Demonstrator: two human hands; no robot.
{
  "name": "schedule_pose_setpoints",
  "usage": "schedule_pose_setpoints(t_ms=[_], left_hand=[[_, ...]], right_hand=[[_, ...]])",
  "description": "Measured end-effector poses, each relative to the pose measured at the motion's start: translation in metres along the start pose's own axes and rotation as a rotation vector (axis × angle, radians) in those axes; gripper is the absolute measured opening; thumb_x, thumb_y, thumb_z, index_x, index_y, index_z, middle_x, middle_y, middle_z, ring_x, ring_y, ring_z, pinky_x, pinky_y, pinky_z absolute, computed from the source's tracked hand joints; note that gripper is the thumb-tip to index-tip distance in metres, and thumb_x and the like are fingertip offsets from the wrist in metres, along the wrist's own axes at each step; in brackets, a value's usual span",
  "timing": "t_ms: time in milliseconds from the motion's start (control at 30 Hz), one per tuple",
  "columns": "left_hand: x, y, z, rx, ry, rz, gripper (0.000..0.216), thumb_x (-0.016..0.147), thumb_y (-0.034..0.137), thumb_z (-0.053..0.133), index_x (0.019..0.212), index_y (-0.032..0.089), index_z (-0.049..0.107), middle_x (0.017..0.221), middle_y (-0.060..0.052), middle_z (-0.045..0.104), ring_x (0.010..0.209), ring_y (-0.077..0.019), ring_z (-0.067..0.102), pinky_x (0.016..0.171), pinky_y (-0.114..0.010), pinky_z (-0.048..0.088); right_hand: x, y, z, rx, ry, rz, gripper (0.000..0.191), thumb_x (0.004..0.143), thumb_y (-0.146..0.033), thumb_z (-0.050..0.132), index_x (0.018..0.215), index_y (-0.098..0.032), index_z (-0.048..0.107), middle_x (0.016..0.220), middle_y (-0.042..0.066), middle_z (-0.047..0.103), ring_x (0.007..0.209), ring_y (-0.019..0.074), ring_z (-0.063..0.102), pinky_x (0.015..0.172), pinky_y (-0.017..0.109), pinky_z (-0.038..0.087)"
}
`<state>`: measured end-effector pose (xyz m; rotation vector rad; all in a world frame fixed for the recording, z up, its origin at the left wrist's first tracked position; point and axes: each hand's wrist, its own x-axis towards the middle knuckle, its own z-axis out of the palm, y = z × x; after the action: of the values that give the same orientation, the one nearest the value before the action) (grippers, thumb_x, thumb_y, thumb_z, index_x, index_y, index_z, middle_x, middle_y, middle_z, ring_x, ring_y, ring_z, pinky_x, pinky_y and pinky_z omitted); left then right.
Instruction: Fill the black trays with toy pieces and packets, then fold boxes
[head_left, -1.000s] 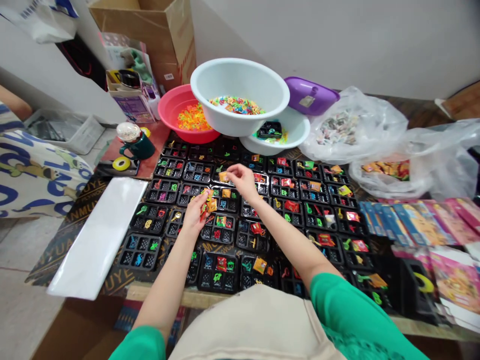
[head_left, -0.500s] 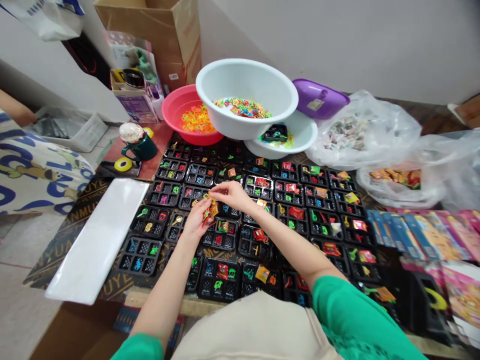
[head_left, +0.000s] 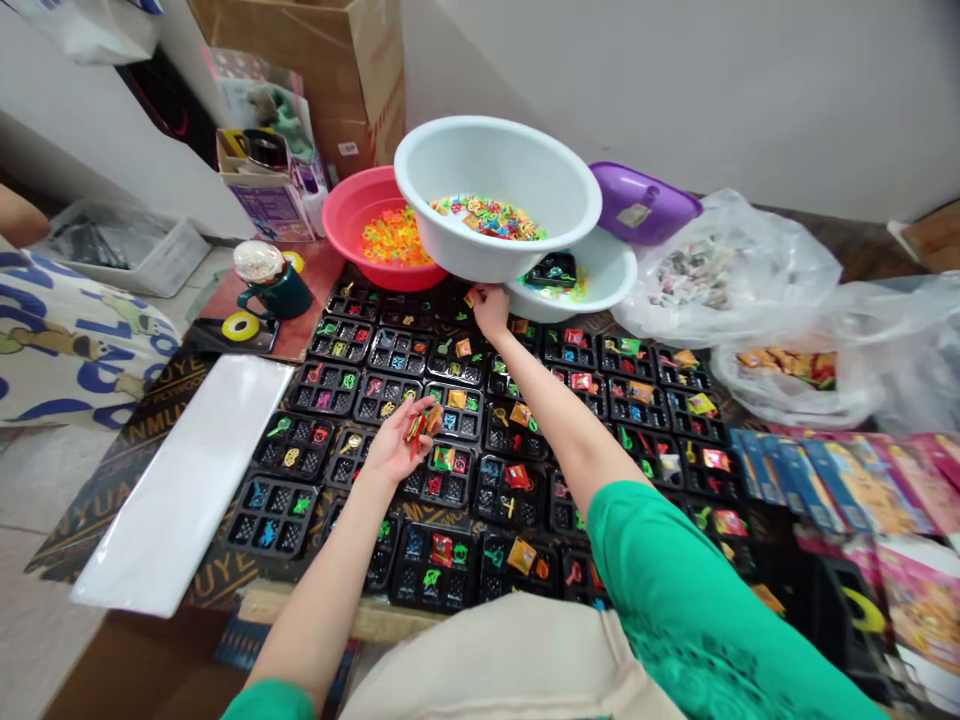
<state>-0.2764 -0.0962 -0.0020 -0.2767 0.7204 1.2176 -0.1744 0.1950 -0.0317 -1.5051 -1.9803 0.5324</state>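
Many black compartment trays (head_left: 339, 340) cover the table, each with small coloured plastic pieces and some with orange or red packets. My left hand (head_left: 397, 447) hovers over the middle trays, its fingers curled round a small bunch of orange packets (head_left: 420, 426). My right hand (head_left: 489, 304) reaches far forward to the back row, just under the big white bowl (head_left: 496, 160), pinching a small orange packet (head_left: 469, 297) over a tray there.
A red bowl (head_left: 345, 215) of orange pieces, a lower white bowl (head_left: 604, 290) and a purple tub (head_left: 641, 205) stand at the back. Clear bags (head_left: 720, 265) and coloured card packs (head_left: 847, 470) lie right. A white sheet (head_left: 187, 480), tape roll (head_left: 241, 325) and green mug (head_left: 281, 290) are left.
My right hand left the bunch in my left hand and reached forward to the back row with one packet. My left hand stayed over the middle trays.
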Motion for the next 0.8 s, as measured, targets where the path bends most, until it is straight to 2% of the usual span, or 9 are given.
schedule_pose_setpoints(t_ms=[133,200,267,333,400,500,667,800], left_hand=[[0.000,0.003,-0.003,-0.043,-0.002,0.006,0.022,0.094,0.020,0.048,0.101,0.012,0.067,0.087,-0.010,0.070,0.072,-0.0139,0.069,0.042,-0.012,0.043],[0.000,0.005,-0.004,-0.020,0.047,0.095,0.024,0.087,0.011,0.050,0.103,0.011,0.067,0.085,-0.008,0.070,0.068,-0.0124,0.068,0.041,-0.013,0.042],[0.000,0.008,-0.003,0.029,0.101,0.202,0.027,0.083,0.007,0.049,0.103,0.010,0.068,0.084,-0.007,0.071,0.064,-0.0115,0.067,0.039,-0.014,0.042],[0.000,0.013,-0.003,0.060,0.150,0.283,0.027,0.081,0.006,0.049,0.100,0.009,0.068,0.082,-0.007,0.071,0.061,-0.0109,0.066,0.038,-0.014,0.040],[-0.001,0.019,-0.004,0.039,0.192,0.338,0.023,0.082,0.007,0.050,0.097,0.009,0.067,0.081,-0.007,0.071,0.062,-0.0109,0.067,0.040,-0.013,0.040],[-0.005,0.028,-0.007,-0.040,0.212,0.412,0.018,0.084,0.013,0.051,0.094,0.011,0.066,0.083,-0.008,0.071,0.070,-0.0126,0.069,0.045,-0.013,0.044],[-0.012,0.038,-0.014,-0.138,0.156,0.424,0.029,0.080,0.009,0.046,0.100,0.010,0.066,0.090,-0.012,0.071,0.080,-0.0162,0.071,0.055,-0.017,0.051],[-0.012,0.040,-0.010,-0.150,0.201,0.411,0.034,0.080,0.000,0.043,0.105,0.011,0.064,0.089,-0.011,0.070,0.081,-0.0151,0.072,0.060,-0.017,0.053]], right_hand=[[0.007,-0.002,0.007,-0.142,-0.053,-0.038,0.029,0.090,-0.013,0.051,0.109,-0.010,0.073,0.104,0.018,0.073,0.099,0.0305,0.066,0.090,0.040,0.048],[-0.005,-0.009,0.005,-0.137,-0.044,-0.107,0.031,0.089,-0.018,0.057,0.115,-0.010,0.071,0.110,0.019,0.070,0.102,0.0309,0.063,0.092,0.041,0.048],[-0.030,-0.019,0.001,-0.052,-0.050,-0.214,0.032,0.090,-0.025,0.059,0.118,-0.013,0.069,0.112,0.016,0.068,0.100,0.0275,0.062,0.091,0.039,0.048],[-0.062,-0.032,-0.007,0.047,-0.164,-0.323,0.029,0.093,-0.033,0.059,0.112,-0.016,0.072,0.101,0.011,0.068,0.091,0.0223,0.061,0.085,0.035,0.048],[-0.095,-0.043,-0.016,0.076,-0.347,-0.402,0.026,0.092,-0.039,0.062,0.099,-0.018,0.076,0.088,0.006,0.066,0.081,0.0188,0.059,0.078,0.031,0.046],[-0.131,-0.052,-0.022,-0.005,-0.509,-0.436,0.025,0.088,-0.041,0.068,0.092,-0.018,0.076,0.087,0.006,0.063,0.082,0.0184,0.058,0.074,0.030,0.042],[-0.147,-0.057,-0.010,-0.111,-0.522,-0.406,0.028,0.084,-0.043,0.073,0.098,-0.018,0.073,0.094,0.006,0.060,0.084,0.0185,0.057,0.073,0.029,0.040],[-0.151,-0.062,0.004,-0.117,-0.497,-0.403,0.027,0.075,-0.037,0.081,0.090,-0.019,0.068,0.094,0.005,0.060,0.084,0.0191,0.056,0.070,0.028,0.038]])
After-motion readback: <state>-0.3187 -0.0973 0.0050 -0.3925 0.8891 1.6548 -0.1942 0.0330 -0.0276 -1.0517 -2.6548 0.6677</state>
